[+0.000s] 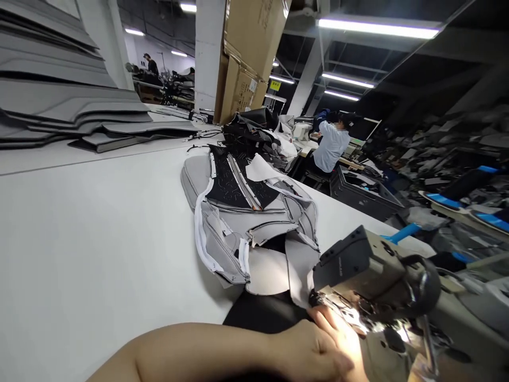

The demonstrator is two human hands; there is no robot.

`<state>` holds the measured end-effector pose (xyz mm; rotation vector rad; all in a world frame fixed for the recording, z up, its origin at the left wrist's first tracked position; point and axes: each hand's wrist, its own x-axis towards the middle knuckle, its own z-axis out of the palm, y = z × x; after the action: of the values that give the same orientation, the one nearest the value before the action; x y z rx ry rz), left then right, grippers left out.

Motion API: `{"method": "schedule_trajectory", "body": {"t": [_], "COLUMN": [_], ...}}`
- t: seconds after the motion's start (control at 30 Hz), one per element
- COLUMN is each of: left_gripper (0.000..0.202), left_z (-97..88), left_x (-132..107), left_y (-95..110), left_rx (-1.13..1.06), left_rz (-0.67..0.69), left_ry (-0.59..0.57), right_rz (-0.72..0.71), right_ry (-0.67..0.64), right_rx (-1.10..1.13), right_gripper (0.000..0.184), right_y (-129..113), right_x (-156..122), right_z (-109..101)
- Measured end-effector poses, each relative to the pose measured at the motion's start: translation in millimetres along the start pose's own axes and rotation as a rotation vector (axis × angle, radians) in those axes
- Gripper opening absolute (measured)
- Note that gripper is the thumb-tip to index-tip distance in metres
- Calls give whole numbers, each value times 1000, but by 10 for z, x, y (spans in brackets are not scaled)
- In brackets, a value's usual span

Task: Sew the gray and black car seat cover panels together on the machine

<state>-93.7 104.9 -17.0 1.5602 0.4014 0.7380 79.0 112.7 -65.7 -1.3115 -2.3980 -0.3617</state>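
A sewn seat cover (266,217), grey and black with white edging strips, lies spread on the white table. Its near grey flap (300,265) runs up to the head of a sewing machine (369,270), whose lamp lights the work. My left hand (314,350) reaches across from the lower left, fingers curled in; anything inside them is hidden. Partly beneath it, my right hand (345,331) is brightly lit, its fingers closed at the cover's near edge beside the machine head. A black piece (266,313) lies under the flap, next to my left forearm. Glare hides the needle area.
Stacked grey panels (59,101) rise at the left of the table. Behind the cover are a dark fabric heap (258,132) and tall cardboard boxes (250,58). A person (332,143) sits at another machine further back. Blue-edged items (445,201) stand at the right.
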Motion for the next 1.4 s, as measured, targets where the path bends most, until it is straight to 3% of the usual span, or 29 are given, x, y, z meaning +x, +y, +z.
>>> {"method": "schedule_trajectory", "body": {"t": [0.07, 0.13, 0.2, 0.27, 0.37, 0.43, 0.53, 0.73, 0.9, 1.0, 1.17, 1.4], "left_gripper": [28, 19, 12, 15, 21, 22, 38, 41, 26, 23, 22, 31], "left_z": [-33, -143, -299, -448, -586, -631, -693, -849, -823, -813, -848, -817], "left_x": [-58, -74, -48, 14, 154, 252, 347, 291, 295, 363, 400, 423], "left_y": [11, 4, -1, 5, 43, 91, 191, 321, 244, 184, 157, 174], "left_rx": [310, 628, 919, 1128, 1361, 1466, 1570, 1954, 1909, 1777, 1608, 1469], "left_rz": [99, 162, 124, 14, -119, -164, -186, -133, 80, 54, -17, 162], "left_ry": [-22, 51, 191, 252, 111, -18, -155, -222, -277, -286, -179, -373], "right_rz": [-80, -136, -185, -220, -190, -139, -111, -111, -117, -111, -97, -13], "right_ry": [-32, -58, -93, -130, -160, -157, -133, -135, -200, -217, -207, -246], "right_rx": [-54, -112, -153, -180, -204, -202, -197, -153, -197, -180, -161, -184], "right_gripper": [19, 17, 17, 21, 28, 38, 52, 63, 61, 62, 64, 60], "right_y": [-14, -59, -128, -200, -282, -320, -351, -367, -472, -533, -579, -627], "right_x": [92, 176, 225, 218, 101, -14, -151, -189, -123, -82, -62, -8], "right_z": [-71, -143, -211, -264, -298, -294, -285, -321, -338, -343, -323, -260]}}
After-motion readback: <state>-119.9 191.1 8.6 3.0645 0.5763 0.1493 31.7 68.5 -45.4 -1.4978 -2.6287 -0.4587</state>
